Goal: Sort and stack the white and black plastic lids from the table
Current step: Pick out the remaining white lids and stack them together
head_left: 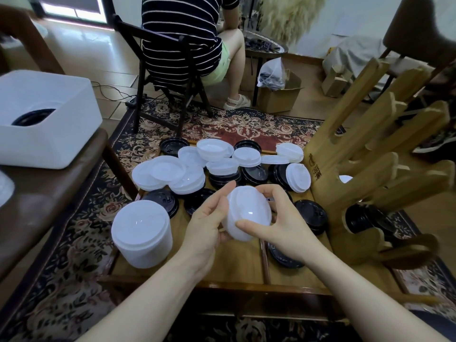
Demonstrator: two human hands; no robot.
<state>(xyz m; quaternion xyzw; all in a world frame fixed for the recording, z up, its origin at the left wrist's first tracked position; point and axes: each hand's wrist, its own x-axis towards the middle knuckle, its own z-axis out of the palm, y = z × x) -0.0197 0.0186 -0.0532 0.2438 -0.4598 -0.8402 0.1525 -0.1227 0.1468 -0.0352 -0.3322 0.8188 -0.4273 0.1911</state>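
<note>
Both my hands hold a short stack of white lids [246, 213] above the middle of the low wooden table [237, 262]. My left hand [204, 225] cups its left side with thumb raised. My right hand [278, 223] grips its right edge, fingers curled over the top and thumb below. A tall stack of white lids [142, 233] stands at the table's left edge. Loose white lids [217, 156] and black lids [254, 174] lie mixed across the far half. More black lids [311, 213] lie to the right.
A wooden rack [370, 169] stands at the right with black lids [362, 218] in its lower slot. A white bin [47, 119] holding black lids sits on a bench to the left. A person sits on a chair [172, 77] beyond the table, over a patterned rug.
</note>
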